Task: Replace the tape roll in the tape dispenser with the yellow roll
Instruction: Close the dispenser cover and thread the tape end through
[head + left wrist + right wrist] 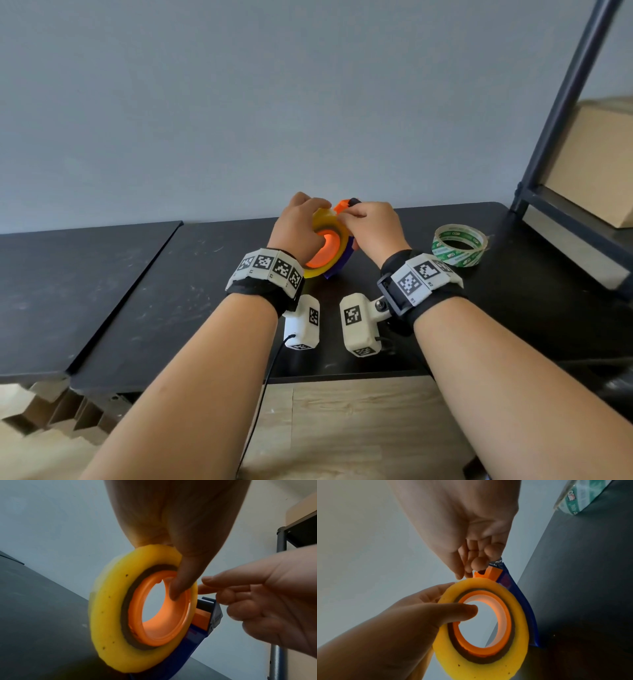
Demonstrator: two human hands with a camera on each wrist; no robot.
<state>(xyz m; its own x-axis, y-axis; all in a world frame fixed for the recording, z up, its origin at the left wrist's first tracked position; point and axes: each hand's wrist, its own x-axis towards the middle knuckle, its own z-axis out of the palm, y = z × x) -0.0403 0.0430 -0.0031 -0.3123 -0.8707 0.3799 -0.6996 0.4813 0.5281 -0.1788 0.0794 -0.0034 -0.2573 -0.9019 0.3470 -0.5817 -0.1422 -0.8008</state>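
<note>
The yellow roll [325, 219] [109, 608] [521, 622] sits on the orange hub [171, 631] [506, 615] of the blue tape dispenser [337, 266] [187, 646] [522, 597], which stands on edge on the black table [205, 291]. My left hand [299, 222] [181, 577] [419, 618] grips the roll, thumb hooked inside the hub and fingers over the outer rim. My right hand [358, 214] [223, 586] [464, 574] pinches thumb and forefinger at the roll's top edge, apparently on the tape's end, beside the dispenser's orange tab [491, 573].
A clear tape roll with green print [459, 245] [578, 497] lies flat on the table to the right. A dark metal shelf frame [555, 120] holding a cardboard box [596, 164] stands at the far right. A second table top [68, 291] adjoins on the left.
</note>
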